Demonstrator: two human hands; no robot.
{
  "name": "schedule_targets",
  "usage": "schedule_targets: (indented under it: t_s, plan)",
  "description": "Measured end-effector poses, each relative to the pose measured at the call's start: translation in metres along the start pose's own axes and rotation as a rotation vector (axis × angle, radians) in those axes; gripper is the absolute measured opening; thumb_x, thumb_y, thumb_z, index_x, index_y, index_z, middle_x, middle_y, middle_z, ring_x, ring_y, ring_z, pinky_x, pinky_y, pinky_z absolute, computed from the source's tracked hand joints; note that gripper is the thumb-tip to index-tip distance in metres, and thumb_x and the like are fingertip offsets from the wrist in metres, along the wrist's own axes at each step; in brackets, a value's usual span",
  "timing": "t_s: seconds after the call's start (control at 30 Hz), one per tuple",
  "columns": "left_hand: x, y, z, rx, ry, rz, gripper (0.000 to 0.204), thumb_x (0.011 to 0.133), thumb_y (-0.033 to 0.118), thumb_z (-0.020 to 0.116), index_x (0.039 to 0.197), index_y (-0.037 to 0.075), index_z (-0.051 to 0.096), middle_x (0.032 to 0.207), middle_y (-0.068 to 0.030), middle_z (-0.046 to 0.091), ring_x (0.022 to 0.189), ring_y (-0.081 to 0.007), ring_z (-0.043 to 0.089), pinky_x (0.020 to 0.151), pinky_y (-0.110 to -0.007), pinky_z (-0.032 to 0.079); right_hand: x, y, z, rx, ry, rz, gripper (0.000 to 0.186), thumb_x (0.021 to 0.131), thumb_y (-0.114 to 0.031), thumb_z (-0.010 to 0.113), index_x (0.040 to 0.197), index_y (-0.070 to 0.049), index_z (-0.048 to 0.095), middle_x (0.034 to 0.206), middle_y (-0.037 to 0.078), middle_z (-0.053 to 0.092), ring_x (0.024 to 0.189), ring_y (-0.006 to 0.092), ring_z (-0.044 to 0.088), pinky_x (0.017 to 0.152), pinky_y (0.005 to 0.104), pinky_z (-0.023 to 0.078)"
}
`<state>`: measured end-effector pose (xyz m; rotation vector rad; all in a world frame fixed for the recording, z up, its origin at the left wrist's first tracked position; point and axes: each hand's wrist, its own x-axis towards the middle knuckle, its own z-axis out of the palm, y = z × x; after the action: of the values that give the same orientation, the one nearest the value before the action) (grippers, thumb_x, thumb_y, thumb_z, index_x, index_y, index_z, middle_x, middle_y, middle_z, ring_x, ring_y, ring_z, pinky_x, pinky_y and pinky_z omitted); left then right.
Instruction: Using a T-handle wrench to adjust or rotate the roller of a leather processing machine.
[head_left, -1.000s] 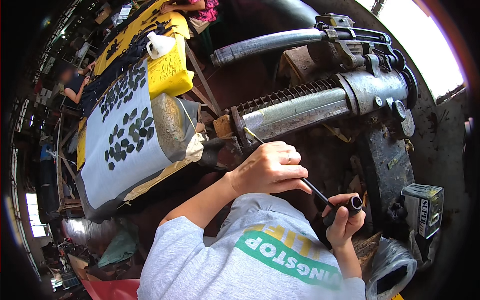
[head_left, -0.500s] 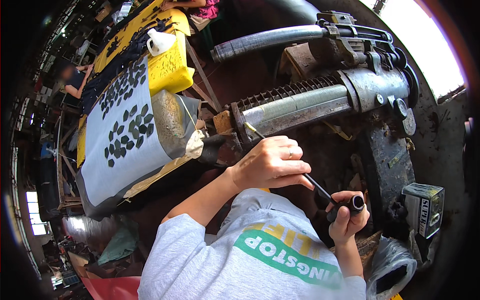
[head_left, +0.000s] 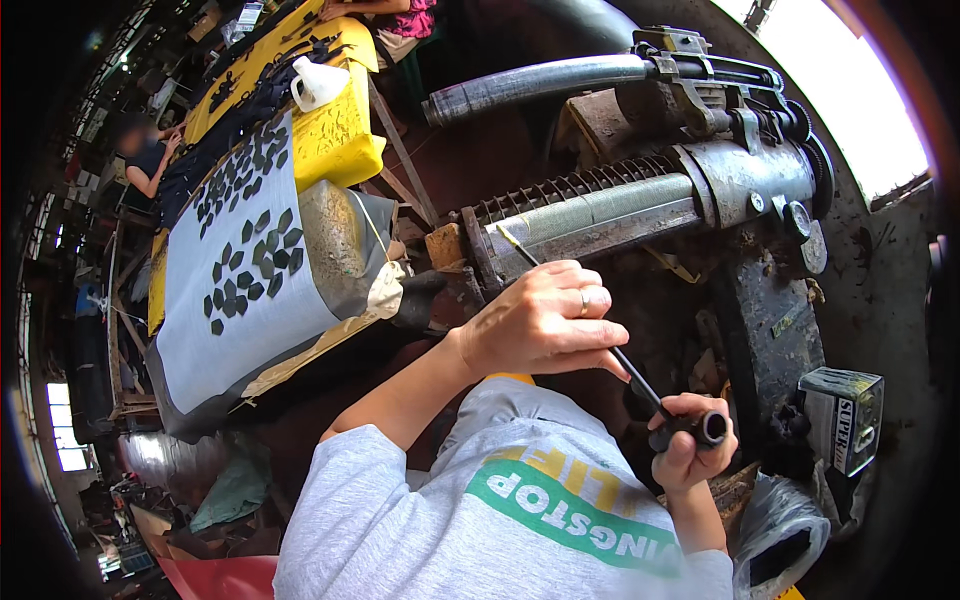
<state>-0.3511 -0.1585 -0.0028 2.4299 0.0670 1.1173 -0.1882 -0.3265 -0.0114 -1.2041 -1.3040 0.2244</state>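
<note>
My left hand (head_left: 545, 320), a ring on one finger, pinches a thin black brush-like stick (head_left: 640, 378). Its pale yellowish end points up and away, in front of the metal machine. The stick's lower end reaches a short black tubular piece (head_left: 712, 428) and seems to touch it; the exact contact is hard to make out. My right hand (head_left: 690, 462) has its fingers and thumb wrapped round that piece, the open round end facing up and right. On the left, a table under a white sheet (head_left: 255, 350) bears many small dark flat cut pieces (head_left: 270, 262).
Ahead lies a machine with a long metal cylinder (head_left: 600, 215) and a second roller (head_left: 540, 85). A rectangular tin (head_left: 842, 420) and a clear plastic bag (head_left: 780, 530) are at right. A white jug (head_left: 318, 84) stands on the yellow table (head_left: 345, 140). Two other people work further off.
My right hand has turned the black tubular piece a little, its open end now lower. The stick's pale end has shifted slightly up and right.
</note>
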Motion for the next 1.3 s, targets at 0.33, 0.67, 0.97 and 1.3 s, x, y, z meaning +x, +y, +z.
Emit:
schedule_targets:
  t_s: [0.33,0.67,0.97,1.3]
  plan:
    - [-0.012,0.009,0.004,-0.016,0.016,-0.056,0.032,0.063,0.028,0.079,0.088,0.009,0.07,0.068,-0.0007,0.046,0.062,-0.0171,0.05,0.054,-0.03,0.04,-0.005,0.003,-0.014,-0.143,-0.203,0.005,0.033,0.085,-0.029,0.062,0.088,0.003,0.06,0.073,0.01,0.065,0.058,0.0193,0.059,0.054,0.0262,0.045]
    - [-0.013,0.009,0.001,-0.03,-0.005,-0.087,0.03,0.063,0.027,0.079,0.087,0.01,0.07,0.068,-0.0001,0.048,0.063,-0.0178,0.05,0.057,-0.031,0.041,0.0,-0.005,-0.013,-0.161,-0.233,-0.009,0.027,0.08,-0.025,0.065,0.084,0.001,0.06,0.072,0.009,0.065,0.057,0.0198,0.06,0.055,0.0293,0.048]
    - [0.002,0.016,-0.007,0.039,0.034,-0.017,0.032,0.064,0.028,0.078,0.09,0.011,0.071,0.07,0.0001,0.047,0.067,-0.0169,0.05,0.059,-0.031,0.04,0.002,-0.011,-0.007,-0.033,-0.028,0.012,0.032,0.085,-0.028,0.064,0.081,0.003,0.062,0.069,0.008,0.062,0.053,0.017,0.057,0.048,0.0263,0.043]
    - [-0.004,0.013,-0.015,0.045,0.048,-0.219,0.029,0.064,0.027,0.078,0.09,0.015,0.073,0.072,0.0014,0.052,0.071,-0.0148,0.052,0.075,-0.031,0.036,0.023,-0.017,0.009,-0.163,-0.15,0.014,0.019,0.078,-0.017,0.068,0.082,0.002,0.063,0.068,0.008,0.061,0.05,0.016,0.053,0.047,0.0277,0.041]
